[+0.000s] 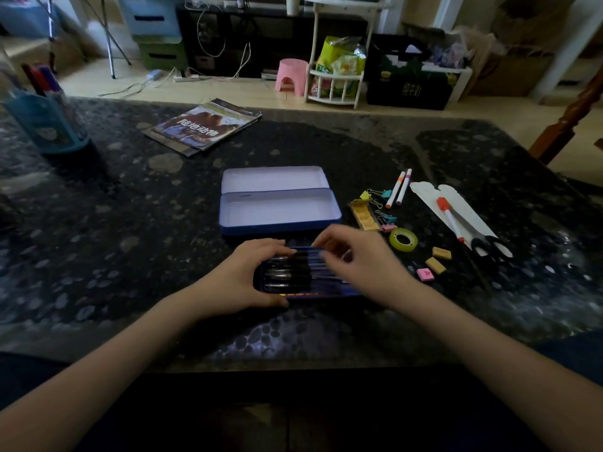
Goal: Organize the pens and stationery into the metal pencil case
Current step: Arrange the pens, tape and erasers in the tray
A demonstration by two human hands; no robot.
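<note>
two risks apply. the glossy mottled table (pixel 130 243) is slick, so the shallow blue metal tray (pixel 329 291) of pens (pixel 287 272) may slide if nudged. left hand (pixel 248 278) fingers curl round its left end. right hand (pixel 355 262) is blurred; its grasp cannot be told. the open metal pencil case (pixel 280 220) lies just behind, empty. the tape roll (pixel 403 240) may roll away.

Book (pixel 204 125) cover: "陆地动物"; black box (pixel 409 88): "纯牛奶".
</note>
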